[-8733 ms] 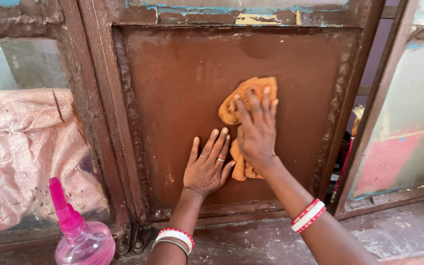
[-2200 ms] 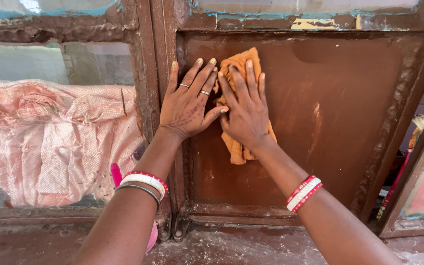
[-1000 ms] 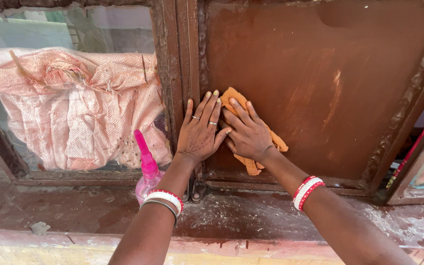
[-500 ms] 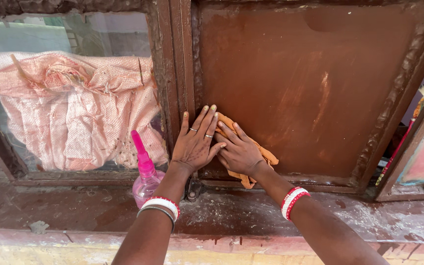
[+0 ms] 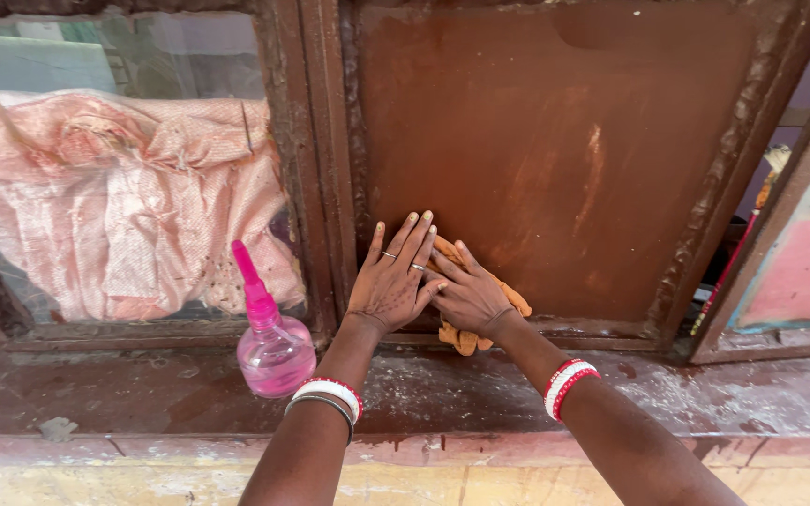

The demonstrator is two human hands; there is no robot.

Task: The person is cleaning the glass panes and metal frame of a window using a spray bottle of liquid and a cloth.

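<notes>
— Moved since earlier? Down from the upper panel to its bottom left corner.
— Head view now? Right hand (image 5: 469, 298) flat on crumpled orange cloth (image 5: 464, 335), left hand (image 5: 394, 281) splayed, empty, on rusty brown metal panel (image 5: 555, 159) (right side seemingly unwiped).

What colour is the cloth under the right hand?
Orange; the cloth shows best in the head view.

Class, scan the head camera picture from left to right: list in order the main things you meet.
Pink woven sack → pink spray bottle → left hand → right hand on orange cloth → brown panel → pink and pale painted wall.
</notes>
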